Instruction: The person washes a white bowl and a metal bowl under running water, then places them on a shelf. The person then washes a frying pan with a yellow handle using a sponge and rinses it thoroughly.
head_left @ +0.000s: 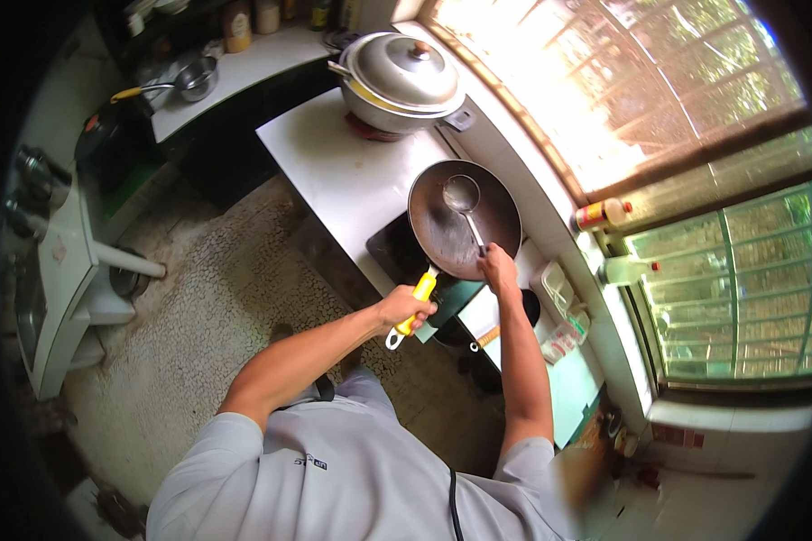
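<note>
A dark wok (440, 233) sits over a black cooktop (387, 247) on the white counter. Its yellow handle (423, 287) points toward me, and my left hand (403, 309) is closed around it. My right hand (499, 269), at the wok's near right rim, grips the dark handle of a metal ladle (461, 194). The ladle's round bowl rests inside the wok, right of its middle. Whether the bowl holds any liquid is hard to tell. Little else shows in the wok apart from a glossy, brownish surface.
A large lidded metal pot (406, 84) stands farther back on the counter (311, 145). Plastic containers (556, 287) line the wall at right. Two bottles (602, 214) lie by the barred window. A small saucepan (197, 78) rests on the far-left worktop; a white table (68, 270) stands left.
</note>
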Available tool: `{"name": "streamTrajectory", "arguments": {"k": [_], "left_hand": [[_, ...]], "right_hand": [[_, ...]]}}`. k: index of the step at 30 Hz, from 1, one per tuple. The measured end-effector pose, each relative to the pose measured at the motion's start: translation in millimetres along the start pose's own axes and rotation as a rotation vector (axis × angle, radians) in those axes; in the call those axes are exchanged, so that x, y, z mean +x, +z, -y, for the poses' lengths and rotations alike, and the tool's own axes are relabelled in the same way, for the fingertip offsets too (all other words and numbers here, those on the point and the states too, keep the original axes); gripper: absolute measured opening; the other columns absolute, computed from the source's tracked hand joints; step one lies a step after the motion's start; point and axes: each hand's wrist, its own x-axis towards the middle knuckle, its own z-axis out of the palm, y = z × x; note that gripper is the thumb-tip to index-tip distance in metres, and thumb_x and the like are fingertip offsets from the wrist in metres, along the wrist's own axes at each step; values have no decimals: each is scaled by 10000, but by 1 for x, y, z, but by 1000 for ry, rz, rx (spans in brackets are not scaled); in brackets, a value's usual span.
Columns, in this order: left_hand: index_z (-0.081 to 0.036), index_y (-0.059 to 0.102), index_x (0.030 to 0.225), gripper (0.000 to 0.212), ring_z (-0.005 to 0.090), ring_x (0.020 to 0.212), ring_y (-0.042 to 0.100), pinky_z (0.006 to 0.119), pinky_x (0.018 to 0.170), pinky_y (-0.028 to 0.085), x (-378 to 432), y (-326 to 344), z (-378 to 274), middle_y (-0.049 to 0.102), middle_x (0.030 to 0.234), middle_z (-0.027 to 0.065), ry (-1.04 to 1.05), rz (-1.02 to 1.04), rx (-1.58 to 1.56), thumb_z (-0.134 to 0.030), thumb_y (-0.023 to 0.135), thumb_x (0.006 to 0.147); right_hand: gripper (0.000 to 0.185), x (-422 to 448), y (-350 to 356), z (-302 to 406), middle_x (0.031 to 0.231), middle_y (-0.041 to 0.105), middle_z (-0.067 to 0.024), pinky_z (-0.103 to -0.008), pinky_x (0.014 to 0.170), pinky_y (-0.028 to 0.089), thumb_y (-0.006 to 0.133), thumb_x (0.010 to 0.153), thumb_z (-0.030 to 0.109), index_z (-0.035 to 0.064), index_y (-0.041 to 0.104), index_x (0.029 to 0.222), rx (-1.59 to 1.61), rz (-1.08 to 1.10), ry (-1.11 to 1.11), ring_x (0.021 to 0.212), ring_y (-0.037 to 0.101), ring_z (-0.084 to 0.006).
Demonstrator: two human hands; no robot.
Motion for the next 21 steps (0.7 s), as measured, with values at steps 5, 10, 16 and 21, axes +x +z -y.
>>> {"name": "streamTrajectory", "arguments": {"k": [5,10,16,21], "left_hand": [[-67,464,848,156,76,418,448,243,379,398,-125,-24,9,455,596,-2,112,-112,24,-104,615,857],[-65,439,883,165,82,422,450,244,383,395,-258,-61,52,459,612,5,272,-367,-33,-94,600,869],[-57,481,741,179,110,415,462,268,373,393,-419,-96,148,459,549,16,456,-671,-223,-129,590,864],[-59,480,690,206,111,441,472,274,414,408,-532,-127,225,468,555,14,620,-911,-328,-123,580,858]], "right_hand": [[172,-50,-47,48,595,613,-124,-419,505,481,551,838,179,149,478,991,150,32,-109,478,614,-285],[334,-92,7,148,784,654,-173,-474,622,490,554,807,143,222,545,1132,0,-147,-460,730,627,-392],[386,-193,125,348,882,674,-120,-442,632,501,570,786,131,210,595,1162,127,-76,-844,730,643,-350],[421,-278,199,496,914,657,-100,-415,697,485,520,769,62,183,597,1164,129,-58,-1213,764,634,-319]]}}
